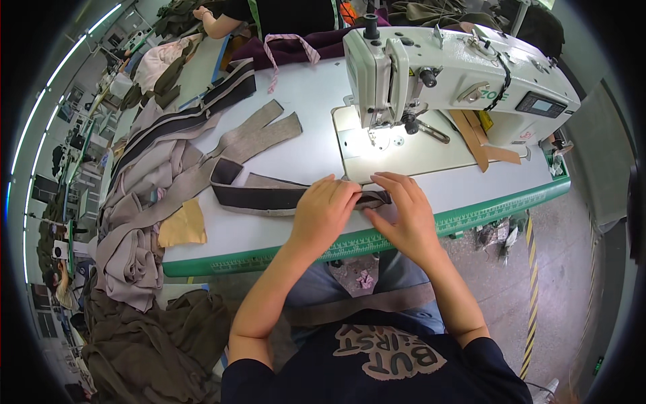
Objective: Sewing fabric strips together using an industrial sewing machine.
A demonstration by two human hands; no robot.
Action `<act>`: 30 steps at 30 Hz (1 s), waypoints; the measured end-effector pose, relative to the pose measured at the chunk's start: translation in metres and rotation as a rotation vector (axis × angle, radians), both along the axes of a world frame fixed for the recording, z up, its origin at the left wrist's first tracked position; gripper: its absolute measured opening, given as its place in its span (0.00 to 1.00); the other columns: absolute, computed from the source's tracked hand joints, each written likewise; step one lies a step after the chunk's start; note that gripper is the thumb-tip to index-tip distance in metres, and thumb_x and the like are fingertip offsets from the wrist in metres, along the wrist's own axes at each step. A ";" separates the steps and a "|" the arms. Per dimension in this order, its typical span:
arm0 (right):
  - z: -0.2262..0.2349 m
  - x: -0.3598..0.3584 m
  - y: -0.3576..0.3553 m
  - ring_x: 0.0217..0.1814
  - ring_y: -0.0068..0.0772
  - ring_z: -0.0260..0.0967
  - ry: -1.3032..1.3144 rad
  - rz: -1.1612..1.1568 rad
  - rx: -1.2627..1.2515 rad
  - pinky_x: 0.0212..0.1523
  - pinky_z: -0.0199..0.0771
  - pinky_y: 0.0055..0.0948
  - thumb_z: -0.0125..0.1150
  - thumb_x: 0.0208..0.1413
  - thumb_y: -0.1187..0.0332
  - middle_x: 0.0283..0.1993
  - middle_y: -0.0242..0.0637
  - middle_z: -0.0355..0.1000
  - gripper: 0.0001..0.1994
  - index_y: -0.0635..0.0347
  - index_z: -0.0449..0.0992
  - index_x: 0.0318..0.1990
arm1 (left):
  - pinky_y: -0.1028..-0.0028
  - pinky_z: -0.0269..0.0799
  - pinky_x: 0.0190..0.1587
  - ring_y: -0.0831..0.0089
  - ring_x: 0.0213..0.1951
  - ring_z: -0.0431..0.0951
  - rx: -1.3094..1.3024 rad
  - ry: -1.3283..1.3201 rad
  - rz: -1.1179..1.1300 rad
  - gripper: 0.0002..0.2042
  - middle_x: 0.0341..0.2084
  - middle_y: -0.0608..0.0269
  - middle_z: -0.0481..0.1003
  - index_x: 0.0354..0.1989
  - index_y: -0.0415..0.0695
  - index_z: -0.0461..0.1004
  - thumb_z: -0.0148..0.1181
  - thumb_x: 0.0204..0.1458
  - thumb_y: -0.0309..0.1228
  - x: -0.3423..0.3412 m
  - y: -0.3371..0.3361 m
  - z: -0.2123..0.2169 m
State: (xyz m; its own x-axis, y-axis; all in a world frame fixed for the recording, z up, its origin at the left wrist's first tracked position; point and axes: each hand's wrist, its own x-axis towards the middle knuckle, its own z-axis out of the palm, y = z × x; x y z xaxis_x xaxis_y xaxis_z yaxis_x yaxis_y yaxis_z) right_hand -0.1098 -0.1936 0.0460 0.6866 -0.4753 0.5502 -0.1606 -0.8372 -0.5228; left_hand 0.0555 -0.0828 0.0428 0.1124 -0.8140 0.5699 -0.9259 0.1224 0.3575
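A black and grey fabric strip (pixel 259 197) lies folded along the front of the white table, below the sewing machine's needle area. My left hand (pixel 324 210) presses over it with bent fingers gripping the band. At the strip's right end, my right hand (pixel 407 214) pinches the folded cloth between thumb and fingers. Both hands are closed on the same strip, close together near the table's green edge. The fingers partly hide the cloth between them. The sewing machine (pixel 464 74) stands just beyond, its lamp lighting the needle plate (pixel 356 145).
Grey strips (pixel 269 138) and piled grey cloth (pixel 128 256) cover the table's left side, with a yellow scrap (pixel 183 224). Brown card pieces (pixel 470 138) lie under the machine arm. Dark cloth (pixel 161 343) is heaped at lower left. Another person's arm (pixel 219 25) shows at the far side.
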 end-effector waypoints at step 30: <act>0.001 0.048 0.046 0.31 0.07 0.58 -0.163 0.245 1.144 0.31 0.56 0.15 0.62 0.66 0.68 0.30 0.19 0.70 0.09 0.62 0.73 0.35 | 0.82 0.69 0.51 0.83 0.47 0.74 -0.193 1.220 0.008 0.15 0.49 0.64 0.73 0.60 0.37 0.72 0.55 0.66 0.24 0.002 0.058 0.014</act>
State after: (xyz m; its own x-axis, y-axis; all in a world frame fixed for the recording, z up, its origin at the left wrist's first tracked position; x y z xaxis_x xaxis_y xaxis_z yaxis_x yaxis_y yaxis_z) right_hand -0.0617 -0.1474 0.0473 0.7892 -0.6138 -0.0204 0.0774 0.1325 -0.9882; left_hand 0.0571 -0.0247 0.0569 0.6589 -0.7252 0.1996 -0.0003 0.2651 0.9642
